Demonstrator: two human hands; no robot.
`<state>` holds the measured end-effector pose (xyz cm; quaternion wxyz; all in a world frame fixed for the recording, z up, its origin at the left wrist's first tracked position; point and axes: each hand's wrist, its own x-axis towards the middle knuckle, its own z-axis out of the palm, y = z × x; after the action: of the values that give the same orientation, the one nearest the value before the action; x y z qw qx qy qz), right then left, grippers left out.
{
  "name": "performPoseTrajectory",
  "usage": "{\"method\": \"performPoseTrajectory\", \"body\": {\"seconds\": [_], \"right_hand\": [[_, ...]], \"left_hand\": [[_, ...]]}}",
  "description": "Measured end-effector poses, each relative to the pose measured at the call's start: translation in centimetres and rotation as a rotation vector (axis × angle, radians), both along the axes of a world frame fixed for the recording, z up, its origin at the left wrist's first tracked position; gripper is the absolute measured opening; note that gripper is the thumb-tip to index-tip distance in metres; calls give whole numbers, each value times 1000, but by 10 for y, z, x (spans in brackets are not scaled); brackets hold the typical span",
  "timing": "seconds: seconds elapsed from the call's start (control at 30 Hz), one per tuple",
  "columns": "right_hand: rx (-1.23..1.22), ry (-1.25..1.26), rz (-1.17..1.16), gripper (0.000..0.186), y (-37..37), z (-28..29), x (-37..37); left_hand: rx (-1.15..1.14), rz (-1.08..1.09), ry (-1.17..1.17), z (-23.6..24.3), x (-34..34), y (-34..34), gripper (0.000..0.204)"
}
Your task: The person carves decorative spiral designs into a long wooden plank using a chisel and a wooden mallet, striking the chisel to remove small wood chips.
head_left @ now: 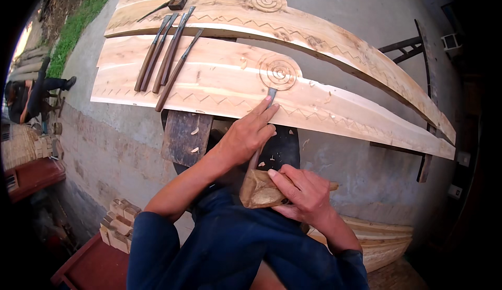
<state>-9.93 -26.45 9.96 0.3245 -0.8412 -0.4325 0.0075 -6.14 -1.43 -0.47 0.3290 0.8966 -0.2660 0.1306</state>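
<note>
My left hand (248, 133) grips a chisel (272, 94), its steel blade on the lower edge of the carved spiral (280, 73) on the near pale board (340, 112). My right hand (303, 193) is closed on a rough wooden mallet (261, 188), whose head is at the butt of the chisel's handle; I cannot tell if they touch. Several other chisels (167, 70) with dark wooden handles lie side by side on the near board, reaching onto the far board (314, 29), which has a matching spiral and zigzag line.
A dark plank support (185, 138) sits under the near board, and a trestle (418, 47) stands at the right. A co-worker (29, 96) is at the far left beside grass (78, 34). Stacked wooden pieces (120, 224) and more curved boards (376, 238) lie either side of me.
</note>
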Motion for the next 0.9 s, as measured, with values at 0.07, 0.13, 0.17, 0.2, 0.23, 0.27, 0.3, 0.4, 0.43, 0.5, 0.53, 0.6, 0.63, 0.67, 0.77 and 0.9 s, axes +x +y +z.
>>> {"method": "performPoseTrajectory", "body": {"seconds": [0.07,0.13,0.17,0.2,0.23,0.27,0.3,0.4,0.43,0.5,0.53,0.6,0.63,0.67,0.77,0.9], "right_hand": [[-16,-197,124,57,14,19,0],[-12,-482,259,48,26,22,-13],[-32,-546,323,49,29,25,-16],[-47,-610,396,51,34,29,-17],[-45,-615,400,51,39,30,-19],[-83,-658,455,51,42,30,-22],[-125,-702,513,52,45,32,-25],[-142,-794,536,52,52,40,-30],[-144,-803,537,52,53,43,-30],[-352,-926,505,54,53,49,-31],[-518,-940,455,55,53,46,-34],[-539,-1007,506,56,53,43,-37],[-543,-1014,506,56,52,43,-41],[-458,-988,531,55,52,43,-46],[-327,-965,580,56,52,46,-61],[-659,-958,456,57,59,46,-51]], "left_hand": [[7,-12,15,5,1,3,15],[20,-31,19,8,4,3,15],[31,-44,11,8,5,2,15],[45,-47,4,8,5,4,16],[47,-42,-1,8,4,5,16],[76,-46,-1,7,4,6,16],[102,-48,-3,7,3,6,16],[97,-34,19,7,3,4,14],[98,-32,10,6,4,4,14],[112,-35,-48,3,5,3,13],[113,-36,-55,2,4,4,13],[112,-31,-62,0,4,5,12],[111,-30,-70,0,4,5,12],[94,-18,-59,-1,5,5,12],[69,-10,-68,-2,5,5,12],[54,-8,-102,-5,6,6,12]]}}
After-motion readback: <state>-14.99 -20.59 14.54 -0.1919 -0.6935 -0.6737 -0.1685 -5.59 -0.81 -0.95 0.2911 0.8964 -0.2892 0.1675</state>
